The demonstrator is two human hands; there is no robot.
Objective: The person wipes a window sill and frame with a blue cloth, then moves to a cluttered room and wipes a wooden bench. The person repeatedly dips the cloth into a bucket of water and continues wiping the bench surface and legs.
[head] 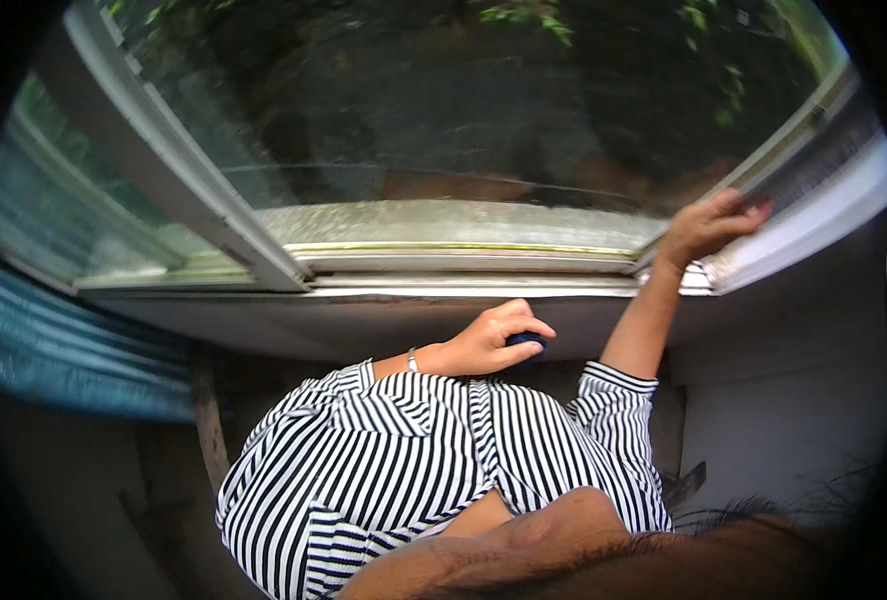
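My left hand (497, 339) is in front of my body, below the window sill (488, 283). Its fingers are curled around a small dark blue object (527, 346), perhaps a cloth, mostly covered by the fingers. My right hand (713, 225) reaches up to the right side of the window frame (781, 154). Its fingers lie at the frame's edge and are slightly blurred, so whether they grip it is unclear. Between the two hands, the window pane (451, 112) shows dark ground and green leaves.
A sash upright (210, 180) divides the window on the left. Blue curtain fabric (75, 345) hangs at the far left. Beneath the sill runs a wall (278, 322), and a wooden piece (207, 412) stands left of my body. A pale surface (758, 427) is at the right.
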